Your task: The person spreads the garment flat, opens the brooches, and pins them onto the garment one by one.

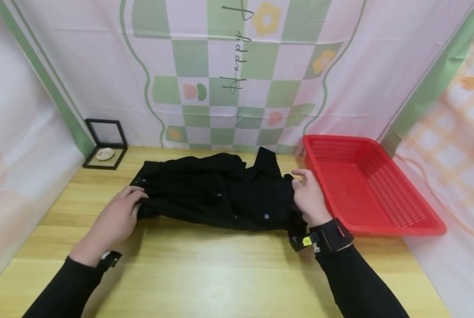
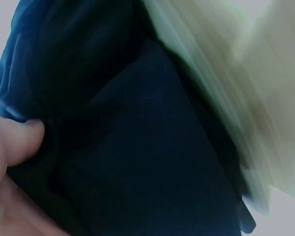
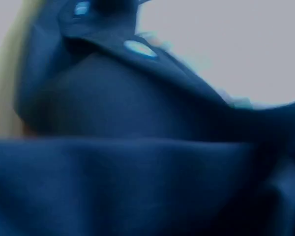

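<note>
A black shirt (image 1: 205, 190) with a few small pale buttons lies folded lengthwise across the table, its front edge bowed between the two hands. At its left end my left hand (image 1: 119, 216) pinches the cloth; the left wrist view shows the thumb (image 2: 24, 140) on top of the dark fabric (image 2: 147, 147). My right hand (image 1: 310, 198) grips the opposite end, beside the red basket, with some fingertips hidden by cloth. Fabric (image 3: 137, 187) fills much of the right wrist view, where a pale button (image 3: 140, 48) shows and the hand is mostly hidden. A flap of the shirt points toward the back.
The red plastic basket (image 1: 376, 230) stands at the right of the wooden table (image 1: 221, 269). At the back left is a black frame (image 1: 105, 145) with a small round pale object (image 1: 104, 153). Printed curtains (image 1: 237, 88) hang behind and on both sides.
</note>
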`<state>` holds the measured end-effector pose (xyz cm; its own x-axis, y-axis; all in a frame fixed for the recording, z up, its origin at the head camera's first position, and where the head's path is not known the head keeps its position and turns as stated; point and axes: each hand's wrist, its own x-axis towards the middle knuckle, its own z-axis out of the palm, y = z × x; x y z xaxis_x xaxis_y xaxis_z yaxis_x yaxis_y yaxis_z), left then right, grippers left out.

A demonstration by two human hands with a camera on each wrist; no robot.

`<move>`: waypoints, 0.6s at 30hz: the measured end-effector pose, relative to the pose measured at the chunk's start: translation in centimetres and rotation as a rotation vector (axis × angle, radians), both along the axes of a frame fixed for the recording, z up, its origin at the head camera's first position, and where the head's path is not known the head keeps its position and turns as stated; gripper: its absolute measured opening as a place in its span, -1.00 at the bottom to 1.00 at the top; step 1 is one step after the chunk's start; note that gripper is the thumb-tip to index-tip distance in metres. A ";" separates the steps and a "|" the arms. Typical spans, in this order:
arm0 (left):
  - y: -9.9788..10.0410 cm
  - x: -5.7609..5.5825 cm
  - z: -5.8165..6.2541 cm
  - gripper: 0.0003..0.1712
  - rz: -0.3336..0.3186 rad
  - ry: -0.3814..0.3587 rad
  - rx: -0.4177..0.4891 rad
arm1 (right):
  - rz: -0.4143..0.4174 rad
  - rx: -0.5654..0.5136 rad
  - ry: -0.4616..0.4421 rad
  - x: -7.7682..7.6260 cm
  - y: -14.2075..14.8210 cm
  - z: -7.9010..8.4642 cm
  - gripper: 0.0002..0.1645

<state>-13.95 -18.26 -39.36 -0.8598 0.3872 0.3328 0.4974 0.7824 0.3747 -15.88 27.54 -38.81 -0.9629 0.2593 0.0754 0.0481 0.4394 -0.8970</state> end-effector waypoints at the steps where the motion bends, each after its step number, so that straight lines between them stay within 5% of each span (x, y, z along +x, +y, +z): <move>1: -0.3 0.0 0.1 -0.74 0.014 -0.003 0.005 | -0.029 -0.092 0.010 -0.1 0.1 0.2 -0.57; 5: -1.1 0.1 0.3 -0.72 0.045 -0.038 0.010 | -0.062 -0.328 0.039 -0.1 0.2 1.0 -0.45; 8: -1.4 0.2 0.4 -0.72 0.026 -0.091 -0.021 | 0.002 -0.315 0.015 0.0 0.4 1.3 -0.18; 13: -1.0 0.5 0.0 -0.69 -0.087 -0.226 -0.091 | 0.067 0.206 0.038 0.9 0.5 0.8 0.09; 16: -0.5 0.7 -0.3 -0.71 -0.116 -0.274 -0.103 | 0.063 0.550 0.182 2.0 -0.7 0.0 -0.11; 18: -0.3 0.8 -0.5 -0.75 -0.112 -0.276 -0.091 | 0.140 0.723 0.267 2.9 -1.9 -0.6 -0.39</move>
<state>-13.19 -18.56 -39.86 -0.8632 0.5022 0.0527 0.4717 0.7648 0.4389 -12.96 25.63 -39.37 -0.9086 -0.0653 0.4124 -0.2281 0.9049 -0.3593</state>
